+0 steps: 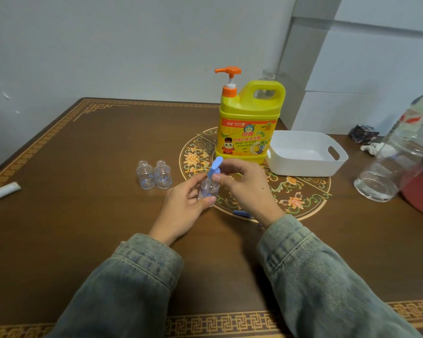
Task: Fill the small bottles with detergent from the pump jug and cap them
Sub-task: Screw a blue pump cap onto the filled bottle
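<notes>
While held upright, clear small bottle (208, 189), blue cap (216, 167)

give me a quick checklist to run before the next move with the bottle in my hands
1. Left hand grips the small bottle: ok.
2. Right hand pinches the blue cap at the bottle's neck: ok.
3. Cap fully seated: cannot tell, its flip lid stands up.
4. Held bottle filled: cannot tell, clear contents.
5. Two other bottles capped: not ok, both stand open and look empty.
6. Pump jug upright within reach, spout toward the bottles: ok.
</notes>
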### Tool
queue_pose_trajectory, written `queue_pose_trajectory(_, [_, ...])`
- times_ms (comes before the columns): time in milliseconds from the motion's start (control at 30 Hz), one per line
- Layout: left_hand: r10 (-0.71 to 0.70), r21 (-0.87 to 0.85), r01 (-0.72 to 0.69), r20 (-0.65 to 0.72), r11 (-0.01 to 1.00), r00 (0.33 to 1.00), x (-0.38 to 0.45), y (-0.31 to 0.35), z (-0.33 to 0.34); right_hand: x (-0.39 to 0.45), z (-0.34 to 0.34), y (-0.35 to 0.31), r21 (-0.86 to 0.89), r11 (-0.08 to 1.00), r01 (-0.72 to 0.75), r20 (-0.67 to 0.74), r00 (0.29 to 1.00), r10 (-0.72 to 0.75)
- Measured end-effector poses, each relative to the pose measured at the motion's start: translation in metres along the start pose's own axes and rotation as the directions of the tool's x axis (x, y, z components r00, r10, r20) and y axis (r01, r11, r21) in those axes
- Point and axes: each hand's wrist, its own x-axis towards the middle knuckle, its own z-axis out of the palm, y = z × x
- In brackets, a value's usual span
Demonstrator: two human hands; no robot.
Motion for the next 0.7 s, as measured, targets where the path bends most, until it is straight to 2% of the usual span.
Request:
queue_pose_trajectory(233, [-0.006,-0.003,0.006,0.004,1.0,1.0,0.0006,-0.0016,0.0004,-0.0016,0.0018,-0.002,-0.065,0.998,0.019,-0.023,1.0,-0.02])
queue_pose_trajectory(433, [-0.008,-0.001,0.008,0.003,1.0,1.0,0.0011,-0.0042,0.0002,-0.0025,0.0034,-0.0013,-0.035,0.999,0.009,-0.051,0.999,-0.011])
queue_pose_trajectory(533, [-0.011,-0.003,0.011,-0.013,1.0,1.0,0.0011,-0.0037,0.0007,-0.0022,0.0026,0.0006,-0.023,1.0,0.004,-0.019,1.0,-0.005])
queue_pose_trajectory(700, [-0.021,-0.02,0.021,-0.009,1.0,1.0,0.0011,-0.0028,0.0012,-0.002,-0.0016,-0.0002,0.089,0.996,-0.012,0.056,0.998,0.007])
